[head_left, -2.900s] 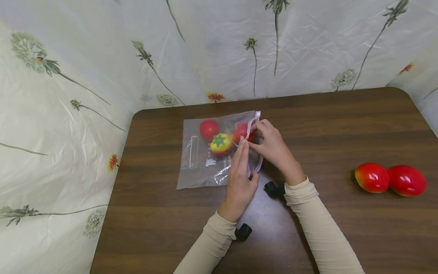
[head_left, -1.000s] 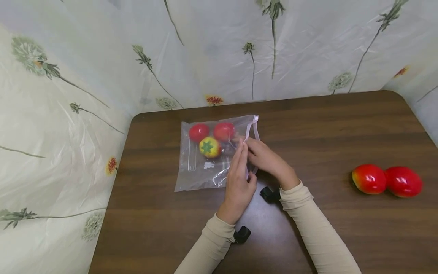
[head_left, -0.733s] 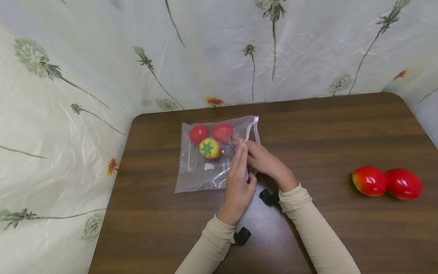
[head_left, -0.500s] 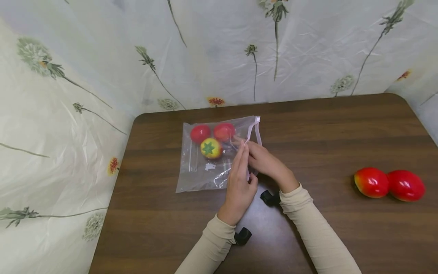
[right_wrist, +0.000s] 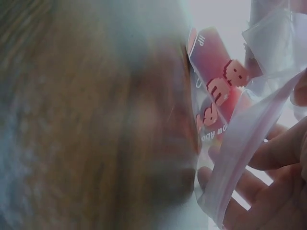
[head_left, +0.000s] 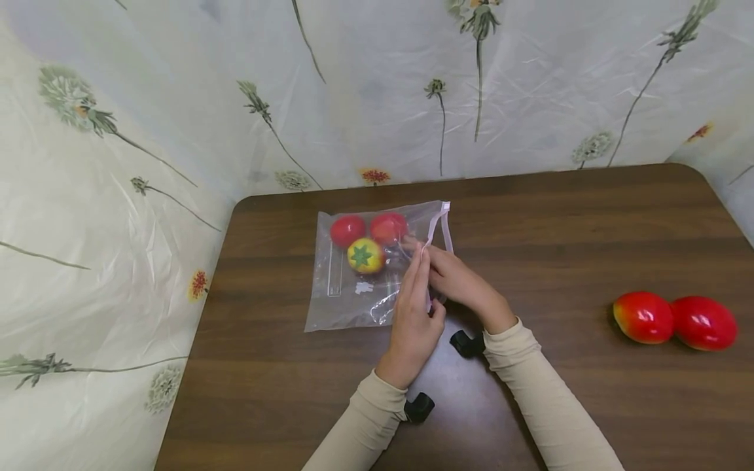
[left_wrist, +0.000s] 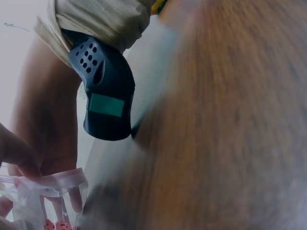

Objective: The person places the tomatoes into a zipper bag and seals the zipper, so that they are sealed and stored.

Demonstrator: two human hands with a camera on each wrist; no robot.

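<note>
A clear slider zip bag (head_left: pixel 353 307) with a pinkish zip strip (head_left: pixel 432 226) lies flat, its mouth facing right. Inside are two red fruits, one at the far left (head_left: pixel 347 230) and one beside it (head_left: pixel 389 227), plus a yellow-and-red fruit (head_left: pixel 365 255) with green star-shaped leaves. My left hand (head_left: pixel 412 320) holds the bag's mouth, fingers extended along it and thumb on the near side. Through the mouth my right hand (head_left: pixel 453 275) reaches in, its fingertips showing through the plastic near the closer red fruit. In the left wrist view the bag's mouth (left_wrist: pixel 62 179) surrounds extended fingers.
Two glossy red fruits lie side by side to the right, one with a yellowish side (head_left: pixel 644 317) and one redder (head_left: pixel 703 323). Brown wooden table (head_left: pixel 559 229) surrounds the bag. Behind it hangs a flower-print sheet (head_left: pixel 377 85).
Since the oldest frame, my right hand has moved from the bag's edge inside its mouth, and the fruits have shifted left. Over the last second, both hands have barely moved.
</note>
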